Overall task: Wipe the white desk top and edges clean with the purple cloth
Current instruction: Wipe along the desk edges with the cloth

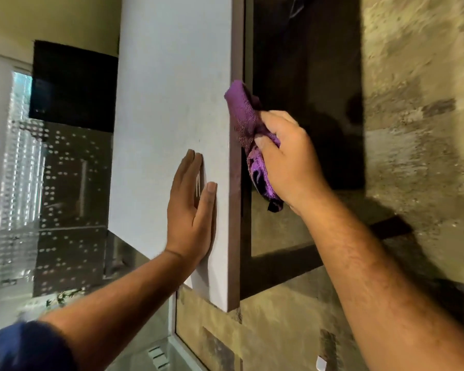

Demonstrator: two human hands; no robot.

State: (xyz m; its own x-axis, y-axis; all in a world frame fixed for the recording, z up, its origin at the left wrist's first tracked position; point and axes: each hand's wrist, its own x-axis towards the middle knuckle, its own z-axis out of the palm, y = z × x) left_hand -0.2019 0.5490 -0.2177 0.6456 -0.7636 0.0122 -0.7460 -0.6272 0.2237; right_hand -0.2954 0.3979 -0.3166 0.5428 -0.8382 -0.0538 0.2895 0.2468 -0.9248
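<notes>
The white desk top (pixel 169 103) runs up the middle of the head view, seen tilted, with its darker side edge (pixel 236 183) along the right. My right hand (pixel 287 159) grips the bunched purple cloth (pixel 243 116) and presses it against that edge, about halfway along. One end of the cloth hangs below my fist. My left hand (pixel 192 212) lies flat on the white top, fingers together, just left of the edge and a little nearer to me than the cloth.
Under the desk, right of the edge, is a dark frame and shadowed opening (pixel 306 103). A mottled stone-tile floor (pixel 418 129) fills the right side. At left are a glass pane with dotted reflections (pixel 65 196) and a black panel (pixel 73 84).
</notes>
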